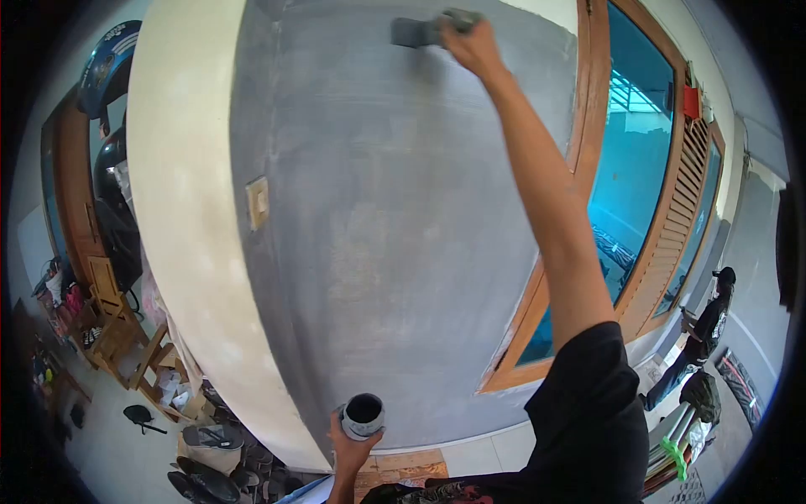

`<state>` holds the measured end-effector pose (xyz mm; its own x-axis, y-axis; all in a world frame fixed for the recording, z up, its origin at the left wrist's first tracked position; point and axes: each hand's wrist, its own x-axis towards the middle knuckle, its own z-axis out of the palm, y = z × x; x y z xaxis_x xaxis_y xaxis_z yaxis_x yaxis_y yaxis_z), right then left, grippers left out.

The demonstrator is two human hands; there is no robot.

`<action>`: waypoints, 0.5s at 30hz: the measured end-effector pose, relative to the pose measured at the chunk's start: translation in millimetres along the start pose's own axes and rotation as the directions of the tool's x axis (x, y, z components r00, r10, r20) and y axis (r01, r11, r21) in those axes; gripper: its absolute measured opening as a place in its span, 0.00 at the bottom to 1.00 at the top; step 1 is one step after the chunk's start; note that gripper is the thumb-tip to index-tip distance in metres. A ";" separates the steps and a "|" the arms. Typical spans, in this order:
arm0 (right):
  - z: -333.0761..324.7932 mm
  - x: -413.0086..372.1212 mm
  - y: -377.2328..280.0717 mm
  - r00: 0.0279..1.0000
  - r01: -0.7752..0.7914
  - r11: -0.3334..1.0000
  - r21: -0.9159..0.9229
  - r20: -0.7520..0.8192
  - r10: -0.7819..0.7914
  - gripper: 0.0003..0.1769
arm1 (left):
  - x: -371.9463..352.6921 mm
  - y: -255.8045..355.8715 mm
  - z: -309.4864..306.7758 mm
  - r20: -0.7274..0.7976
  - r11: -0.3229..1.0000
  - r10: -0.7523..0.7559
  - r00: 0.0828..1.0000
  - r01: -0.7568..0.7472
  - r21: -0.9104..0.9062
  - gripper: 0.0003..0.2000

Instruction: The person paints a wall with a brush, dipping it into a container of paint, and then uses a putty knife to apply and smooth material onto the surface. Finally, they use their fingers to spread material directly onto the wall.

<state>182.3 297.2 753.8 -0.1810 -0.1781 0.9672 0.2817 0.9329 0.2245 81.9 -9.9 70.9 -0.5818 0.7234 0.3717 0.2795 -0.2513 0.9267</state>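
High on the grey wall (369, 210), my right hand (472, 44) is closed round the handle of a wide brush (413, 33). The dark head of the brush points left and lies against the upper wall. Low in the view, my left hand (351, 447) holds an open cup (363, 417) upright from below. The inside of the cup looks dark. Patchy, lighter areas show on the middle of the wall, above the cup. A light switch (258, 203) sits near the wall's left corner.
A wood-framed window (634, 151) borders the wall on the right. A cream pillar (180, 185) stands at the left. Shoes (206, 479) and wooden chairs (113, 323) are at lower left. Another person (709, 328) stands far right, near folded poles (672, 441).
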 end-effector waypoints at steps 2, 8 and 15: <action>-67.8 -27.9 65.2 0.999 -0.045 0.994 -0.098 0.012 0.047 0.15 | -0.6 14.2 9.0 0.012 0.996 -0.027 1.000 0.026 0.080 0.43; -237.4 -89.9 142.7 0.983 -0.169 0.902 -0.397 -0.001 0.183 0.16 | 7.4 -9.9 69.1 0.046 0.998 0.054 0.997 -0.055 0.025 0.44; -230.5 -49.2 104.8 0.994 -0.045 0.946 -0.321 -0.109 0.011 0.15 | 3.2 28.6 112.8 0.029 0.998 0.027 0.999 -0.026 -0.053 0.44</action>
<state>437.9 331.5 757.1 -0.0747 -0.2010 0.9767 0.5768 0.7903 0.2067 174.2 57.7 92.3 -0.5515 0.7347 0.3949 0.2537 -0.3032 0.9185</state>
